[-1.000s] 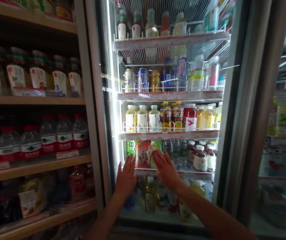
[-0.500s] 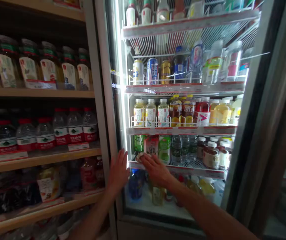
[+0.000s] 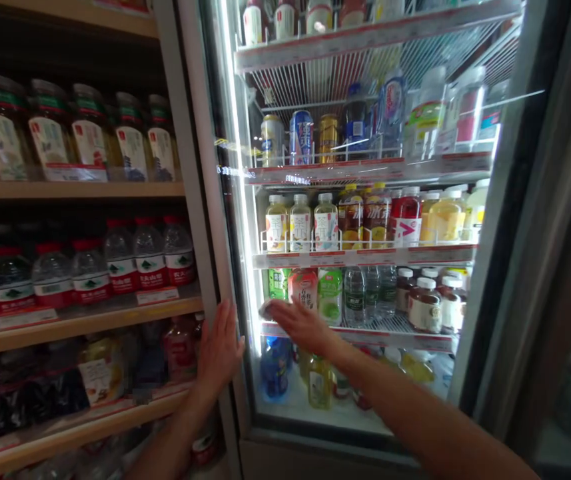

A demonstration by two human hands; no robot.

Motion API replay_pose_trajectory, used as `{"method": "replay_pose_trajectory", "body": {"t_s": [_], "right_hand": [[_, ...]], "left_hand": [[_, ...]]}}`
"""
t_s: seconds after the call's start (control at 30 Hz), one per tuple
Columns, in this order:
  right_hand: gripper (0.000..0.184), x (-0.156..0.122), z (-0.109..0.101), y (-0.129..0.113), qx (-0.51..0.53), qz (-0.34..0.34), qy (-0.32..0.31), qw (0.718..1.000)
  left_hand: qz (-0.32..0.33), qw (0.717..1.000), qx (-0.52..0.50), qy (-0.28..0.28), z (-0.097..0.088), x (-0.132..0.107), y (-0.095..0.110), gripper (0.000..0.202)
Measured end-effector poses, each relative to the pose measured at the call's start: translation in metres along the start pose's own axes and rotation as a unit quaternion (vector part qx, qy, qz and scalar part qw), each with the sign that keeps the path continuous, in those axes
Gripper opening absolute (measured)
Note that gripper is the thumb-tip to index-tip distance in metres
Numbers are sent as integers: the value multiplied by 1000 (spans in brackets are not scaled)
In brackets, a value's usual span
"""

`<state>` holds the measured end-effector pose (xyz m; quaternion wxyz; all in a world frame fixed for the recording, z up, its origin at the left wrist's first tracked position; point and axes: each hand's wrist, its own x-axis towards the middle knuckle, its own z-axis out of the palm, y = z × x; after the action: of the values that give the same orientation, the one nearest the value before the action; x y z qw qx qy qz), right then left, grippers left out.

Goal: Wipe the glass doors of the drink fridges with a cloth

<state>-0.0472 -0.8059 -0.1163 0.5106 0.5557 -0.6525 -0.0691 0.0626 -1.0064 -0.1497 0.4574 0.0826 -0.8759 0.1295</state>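
Note:
My left hand (image 3: pixel 219 350) lies spread, palm against the frame at the left edge of the glass fridge door (image 3: pixel 285 417). My right hand (image 3: pixel 302 325) is pressed to the glass, fingers stretched to the left, in front of the lower lit shelf. Under its fingertips shows the edge of a small crumpled cloth (image 3: pixel 266 309); the rest is hidden by the hand. Behind the glass near this hand stand a red drink pack (image 3: pixel 304 288) and a green drink pack (image 3: pixel 330 295).
Open wooden shelves on the left hold red-capped water bottles (image 3: pixel 90 273) and tall juice bottles (image 3: pixel 92 137). Inside the fridge, wire shelves carry cans (image 3: pixel 301 137), tea bottles (image 3: pixel 326 223) and jars (image 3: pixel 424 305). Metal framing (image 3: pixel 535 267) stands at the right.
My right hand has slid a little to the left along the glass with the cloth. My left hand has shifted slightly left on the door frame. The view has tilted a little.

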Motion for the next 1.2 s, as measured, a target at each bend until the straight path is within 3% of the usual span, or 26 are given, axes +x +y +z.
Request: {"method": "replay_pose_trajectory", "body": {"t_s": [0.07, 0.13, 0.27, 0.3, 0.4, 0.47, 0.63, 0.7, 0.83, 1.03, 1.1, 1.2], "right_hand": [[53, -17, -18, 23, -44, 100, 16, 994], [51, -42, -34, 39, -78, 152, 19, 985], [49, -92, -51, 52, -93, 79, -11, 992], [48, -99, -55, 57, -100, 95, -10, 990], [48, -104, -64, 75, -126, 252, 24, 959], [49, -110, -67, 80, -128, 301, 35, 944], [49, -148, -65, 68, -105, 127, -34, 986], [48, -156, -72, 75, -108, 152, -32, 982], [48, -161, -83, 93, -139, 317, 25, 938], [46, -196, -76, 79, -118, 225, -14, 967], [46, -200, -83, 95, -137, 296, 10, 945], [47, -207, -95, 120, -181, 429, 62, 883]], "left_hand": [[-4, 1000, -7, 6, -1, 5, 6, 68], [2, 1000, -18, 11, -1, 13, 16, 69], [26, 998, -49, 24, -4, 31, 48, 68], [33, 997, -55, 29, -5, 35, 57, 67], [48, 995, -75, 48, -10, 48, 84, 65], [56, 993, -87, 61, -14, 55, 102, 64], [91, 988, -102, 73, -21, 70, 140, 62], [104, 986, -107, 75, -23, 76, 151, 63], [122, 983, -111, 87, -27, 87, 175, 68], [150, 981, -93, 81, -25, 89, 209, 69], [145, 982, -90, 84, -22, 88, 214, 68], [135, 983, -85, 90, -18, 87, 216, 66]]}}
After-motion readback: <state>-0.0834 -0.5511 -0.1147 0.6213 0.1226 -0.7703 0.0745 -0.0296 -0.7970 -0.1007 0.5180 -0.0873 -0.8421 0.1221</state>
